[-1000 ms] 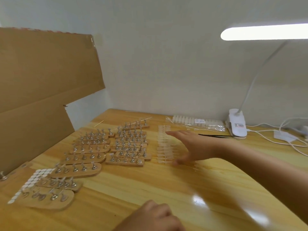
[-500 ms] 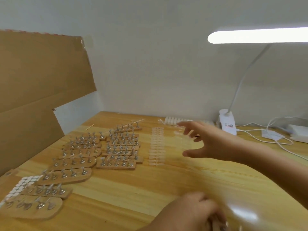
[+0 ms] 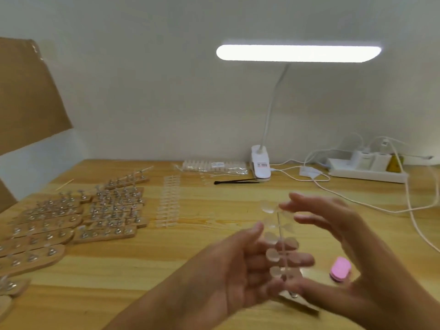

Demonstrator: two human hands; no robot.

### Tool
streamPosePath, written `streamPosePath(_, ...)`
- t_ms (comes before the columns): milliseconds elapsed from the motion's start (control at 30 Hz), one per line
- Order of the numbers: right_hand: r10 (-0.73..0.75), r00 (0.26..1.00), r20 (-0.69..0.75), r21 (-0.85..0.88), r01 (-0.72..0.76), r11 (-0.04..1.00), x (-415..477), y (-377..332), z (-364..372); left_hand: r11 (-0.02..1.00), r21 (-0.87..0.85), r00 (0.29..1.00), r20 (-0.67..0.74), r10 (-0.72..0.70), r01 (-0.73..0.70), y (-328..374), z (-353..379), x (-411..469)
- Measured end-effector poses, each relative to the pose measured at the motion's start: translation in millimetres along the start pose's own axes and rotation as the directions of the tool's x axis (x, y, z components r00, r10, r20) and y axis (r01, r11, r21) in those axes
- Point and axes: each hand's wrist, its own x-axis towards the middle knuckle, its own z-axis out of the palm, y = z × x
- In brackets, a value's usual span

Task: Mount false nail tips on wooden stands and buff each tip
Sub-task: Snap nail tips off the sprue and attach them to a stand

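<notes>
Fingers of my left hand lie nearly straight, palm up, at lower centre. They carry the raised strip of nail tips across them without clasping it. My right hand comes in from the lower right with straight, spread fingers, one tip touching the strip's top end. Blur hides whether it pinches, so I cannot tell its grip.

Brown cardboard stands flat at upper left. The wooden stands at left are rounded slabs studded with shiny metal holders, set in two columns on the pale grained table. The raised strip is clear plastic, with round tips paired along a thin stem. A pink buffer block has rounded corners.

I count roughly five blurred pairs of tips on that strip. There is one flat strip on the table, one bag of tips, one pair of black tweezers, one clip lamp, and one single stand beneath my hands. The stands at left are too many and too blurred to number.
</notes>
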Motion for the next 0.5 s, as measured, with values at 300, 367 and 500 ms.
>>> streamPosePath(300,0.131,0.991,-0.023,0.207,-0.123,0.971,-22.9,8.9,17.1,0.976,0.004,0.930,-0.302,0.207,-0.216,-21.8,-3.0,0.7)
streamPosePath(367,0.278,0.960,-0.026,0.382,-0.248,0.890,-25.3,8.9,14.3,0.946,0.178,0.885,-0.340,0.317,-0.270,-21.9,-4.3,-0.1)
streamPosePath(500,0.453,0.885,0.110,0.502,-0.443,0.743,-28.5,17.6,16.0,0.759,0.583,0.844,-0.220,0.490,-0.289,-40.4,-4.7,-11.8)
